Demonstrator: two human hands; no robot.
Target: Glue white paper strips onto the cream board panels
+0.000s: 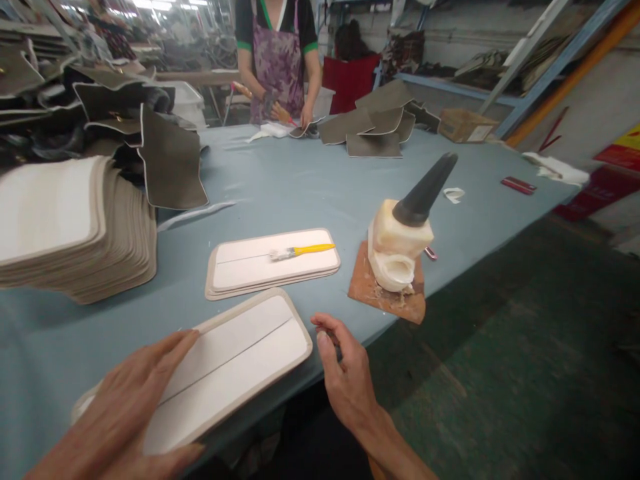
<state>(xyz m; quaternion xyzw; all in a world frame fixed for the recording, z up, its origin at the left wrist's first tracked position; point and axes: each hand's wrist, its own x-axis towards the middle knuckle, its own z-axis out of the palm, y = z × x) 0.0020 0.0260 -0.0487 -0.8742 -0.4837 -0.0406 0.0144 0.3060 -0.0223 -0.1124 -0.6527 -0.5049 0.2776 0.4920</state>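
A long white panel (235, 360) with rounded corners, a beige border and a dark centre line lies aslant at the table's near edge. Across its left part spans my left hand (125, 400), thumb at the lower edge and fingers at the upper one, gripping it. Just off the panel's right end is my right hand (347, 373), empty, its fingers curled loosely with a gap between thumb and forefinger. Beyond, a yellow-handled brush (313, 249) rests on a small stack of similar panels (240, 271). To their right, a cream container (400, 230) with a black cone stands on a brown board (360, 283).
A tall pile of beige-edged panels (130, 240) stands at left, with dark olive pieces (173, 160) behind it. More olive pieces (373, 143) and a cardboard box (465, 125) lie at the far side. A person in a patterned apron (277, 60) works across the blue-grey table (280, 190).
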